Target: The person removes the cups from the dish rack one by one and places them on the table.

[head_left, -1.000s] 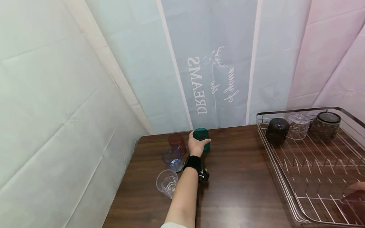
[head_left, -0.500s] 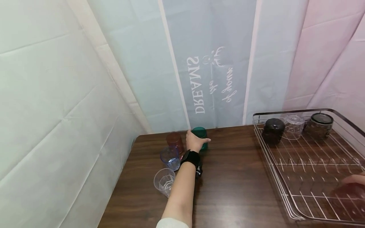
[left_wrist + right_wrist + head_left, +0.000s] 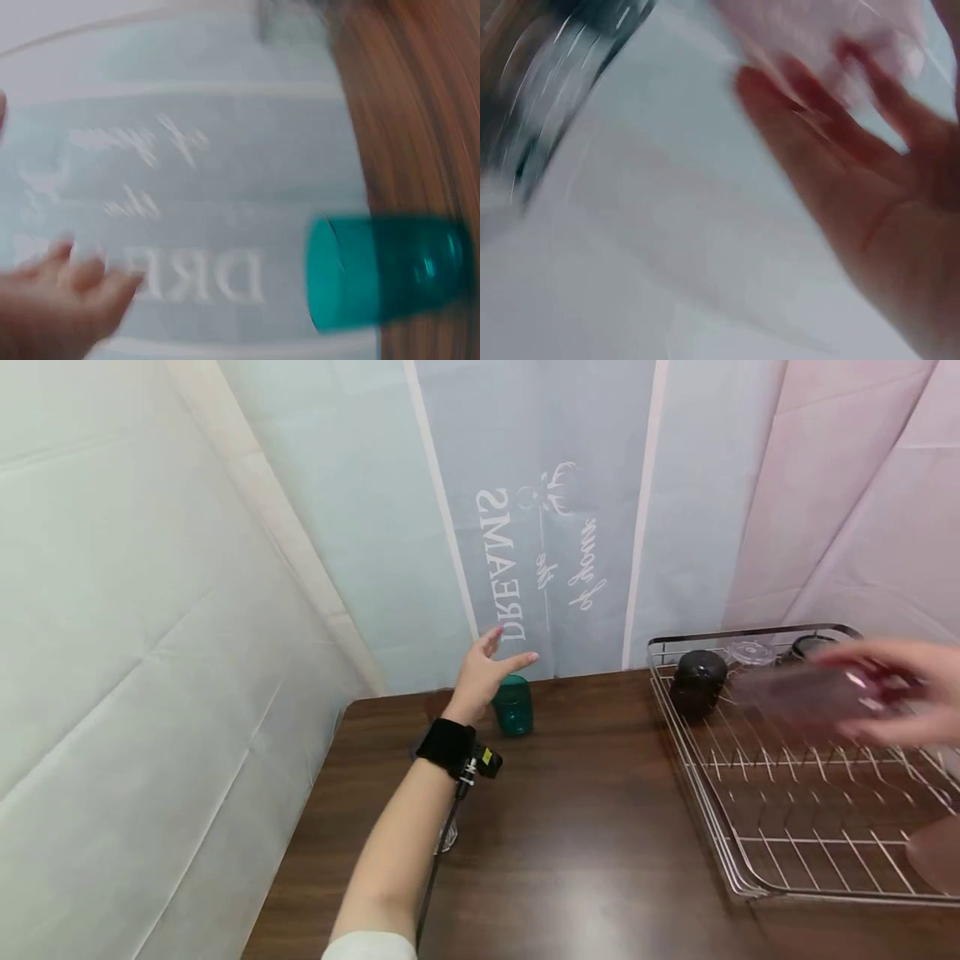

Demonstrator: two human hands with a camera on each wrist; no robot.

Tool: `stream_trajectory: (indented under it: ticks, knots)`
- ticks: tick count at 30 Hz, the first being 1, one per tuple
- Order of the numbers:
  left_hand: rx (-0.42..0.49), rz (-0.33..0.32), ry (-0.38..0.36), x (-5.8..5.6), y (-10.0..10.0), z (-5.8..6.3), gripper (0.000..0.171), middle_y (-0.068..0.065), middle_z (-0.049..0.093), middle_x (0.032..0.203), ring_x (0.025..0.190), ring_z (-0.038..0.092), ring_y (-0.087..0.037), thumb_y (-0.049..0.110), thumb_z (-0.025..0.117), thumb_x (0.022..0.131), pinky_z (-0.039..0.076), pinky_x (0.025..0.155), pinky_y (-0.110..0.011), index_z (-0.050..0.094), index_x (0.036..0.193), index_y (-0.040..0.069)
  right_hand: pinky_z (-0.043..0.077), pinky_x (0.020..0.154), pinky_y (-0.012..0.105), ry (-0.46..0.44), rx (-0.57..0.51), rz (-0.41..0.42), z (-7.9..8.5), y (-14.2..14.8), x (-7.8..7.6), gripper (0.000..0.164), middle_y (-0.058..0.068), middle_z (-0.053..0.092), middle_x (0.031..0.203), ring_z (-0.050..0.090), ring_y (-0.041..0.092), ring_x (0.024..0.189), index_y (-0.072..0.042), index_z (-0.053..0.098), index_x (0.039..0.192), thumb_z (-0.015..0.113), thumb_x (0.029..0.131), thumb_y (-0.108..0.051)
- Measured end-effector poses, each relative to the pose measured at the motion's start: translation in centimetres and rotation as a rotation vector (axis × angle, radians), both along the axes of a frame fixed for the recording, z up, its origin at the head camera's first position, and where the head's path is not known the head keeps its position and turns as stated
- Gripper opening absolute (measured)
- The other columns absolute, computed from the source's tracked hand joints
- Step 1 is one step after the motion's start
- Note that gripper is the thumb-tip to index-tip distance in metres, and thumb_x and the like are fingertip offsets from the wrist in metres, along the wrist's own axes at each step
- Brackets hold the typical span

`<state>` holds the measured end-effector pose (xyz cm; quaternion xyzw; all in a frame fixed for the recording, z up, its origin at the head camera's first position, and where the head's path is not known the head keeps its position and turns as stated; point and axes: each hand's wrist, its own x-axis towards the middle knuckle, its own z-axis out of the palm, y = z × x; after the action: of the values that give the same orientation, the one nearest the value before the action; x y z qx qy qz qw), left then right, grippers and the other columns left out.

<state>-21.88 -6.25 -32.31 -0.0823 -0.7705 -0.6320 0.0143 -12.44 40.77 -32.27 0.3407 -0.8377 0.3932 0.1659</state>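
Note:
My left hand [image 3: 480, 681] is in the air just above and left of a green translucent cup [image 3: 514, 706], its thumb and fingers spread and holding nothing. The left wrist view shows the green cup [image 3: 382, 274] upright on the table, apart from the hand [image 3: 67, 307]. Over the dish rack, my right hand [image 3: 911, 693] grips a pinkish translucent cup [image 3: 798, 697], blurred by motion. In the right wrist view, fingers hold that pinkish cup [image 3: 817, 30]. My left arm mostly hides a red cup [image 3: 437, 703], a blue-rimmed cup and a clear cup [image 3: 448, 837].
The wire dish rack [image 3: 738, 881] stands on the table's right side. A black cup [image 3: 697, 683], a clear cup [image 3: 750, 653] and a dark glass [image 3: 813, 647] sit at its back. A pinkish rounded shape [image 3: 933, 856] shows in its front right. Fabric walls [image 3: 360, 510] border the table.
My left hand has let go of the green cup and risen up and left. The right hand has come up from the lower right with the pinkish cup over the rack.

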Motion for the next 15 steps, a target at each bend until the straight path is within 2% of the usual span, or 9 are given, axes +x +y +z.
stream_trajectory:
  ticks: [1, 2, 4, 5, 7, 9, 11, 13, 15]
  knots:
    - [0.064, -0.087, -0.009, 0.4, 0.1, 0.7, 0.08, -0.005, 0.033, 0.165, 0.152, 0.028, -0.02, 0.017, 0.079, 0.093, 0.031, 0.12, -0.037, 0.035, 0.16, 0.008, 0.049, 0.055, 0.013, -0.076, -0.012, -0.021, 2.5, -3.1, 0.1, 0.092, -0.016, 0.065, 0.101, 0.061, -0.001, 0.078, -0.019, 0.061, 0.135, 0.081, 0.057, 0.026]
    - [0.131, -0.18, -0.022, 0.7, 0.4, 1.2, 0.077, -0.005, 0.032, 0.165, 0.152, 0.027, -0.018, 0.009, 0.074, 0.095, 0.031, 0.12, -0.036, 0.033, 0.16, 0.007, 0.05, 0.058, 0.013, -0.118, 0.005, -0.083, 3.8, -5.5, -0.1, 0.086, -0.019, 0.063, 0.101, 0.06, -0.003, 0.081, -0.025, 0.059, 0.134, 0.082, 0.066, 0.021]
    - [0.261, -0.35, -0.049, 1.5, 1.4, 1.9, 0.075, -0.006, 0.027, 0.167, 0.153, 0.024, -0.017, -0.004, 0.064, 0.098, 0.031, 0.12, -0.034, 0.026, 0.162, 0.004, 0.053, 0.068, 0.014, -0.275, -0.151, -0.065, 5.0, -9.8, -1.0, 0.071, -0.016, 0.064, 0.11, 0.063, -0.001, 0.091, -0.03, 0.053, 0.135, 0.074, 0.084, 0.015]
    - [0.324, -0.418, -0.067, 1.9, 1.9, 2.2, 0.076, -0.006, 0.023, 0.169, 0.153, 0.022, -0.016, -0.008, 0.058, 0.099, 0.03, 0.12, -0.033, 0.021, 0.163, 0.004, 0.055, 0.072, 0.016, -0.366, -0.253, -0.02, 5.0, -11.6, -1.4, 0.066, -0.013, 0.063, 0.113, 0.064, 0.002, 0.093, -0.031, 0.05, 0.135, 0.068, 0.09, 0.013]
    - [0.438, -0.517, -0.083, 2.8, 2.8, 2.4, 0.076, -0.007, 0.017, 0.17, 0.154, 0.019, -0.016, -0.013, 0.049, 0.099, 0.029, 0.12, -0.034, 0.013, 0.164, 0.004, 0.055, 0.083, 0.019, -0.508, -0.453, 0.128, 4.3, -14.9, -2.1, 0.055, -0.008, 0.061, 0.124, 0.066, 0.009, 0.101, -0.025, 0.045, 0.138, 0.058, 0.098, 0.011]
    - [0.505, -0.549, -0.083, 3.5, 3.3, 2.6, 0.073, -0.007, 0.018, 0.17, 0.154, 0.022, -0.017, -0.013, 0.044, 0.1, 0.029, 0.121, -0.038, 0.013, 0.164, 0.005, 0.055, 0.091, 0.023, -0.618, -0.594, 0.259, 3.2, -17.7, -2.4, 0.051, -0.002, 0.055, 0.133, 0.066, 0.015, 0.108, -0.021, 0.042, 0.138, 0.052, 0.1, 0.011]
    - [0.519, -0.525, -0.072, 4.1, 3.2, 2.8, 0.068, -0.008, 0.028, 0.167, 0.151, 0.031, -0.019, -0.011, 0.044, 0.101, 0.031, 0.12, -0.043, 0.02, 0.164, 0.005, 0.055, 0.095, 0.028, -0.685, -0.663, 0.363, 2.0, -19.7, -2.4, 0.048, 0.002, 0.05, 0.14, 0.066, 0.018, 0.113, -0.018, 0.038, 0.138, 0.048, 0.101, 0.011]
    - [0.487, -0.482, -0.063, 4.3, 2.7, 2.9, 0.064, -0.009, 0.04, 0.161, 0.145, 0.041, -0.02, -0.01, 0.048, 0.101, 0.035, 0.118, -0.046, 0.03, 0.161, 0.004, 0.055, 0.095, 0.03, -0.71, -0.645, 0.394, 1.1, -21.0, -2.3, 0.045, 0.005, 0.05, 0.142, 0.065, 0.018, 0.115, -0.016, 0.034, 0.139, 0.048, 0.103, 0.008]
    - [0.429, -0.45, -0.068, 4.3, 2.2, 2.8, 0.062, -0.012, 0.048, 0.156, 0.139, 0.049, -0.021, -0.011, 0.052, 0.1, 0.039, 0.115, -0.047, 0.037, 0.158, 0.003, 0.055, 0.094, 0.03, -0.694, -0.555, 0.363, 0.6, -21.4, -2.2, 0.046, 0.01, 0.05, 0.143, 0.064, 0.014, 0.116, -0.012, 0.031, 0.143, 0.05, 0.104, 0.004]
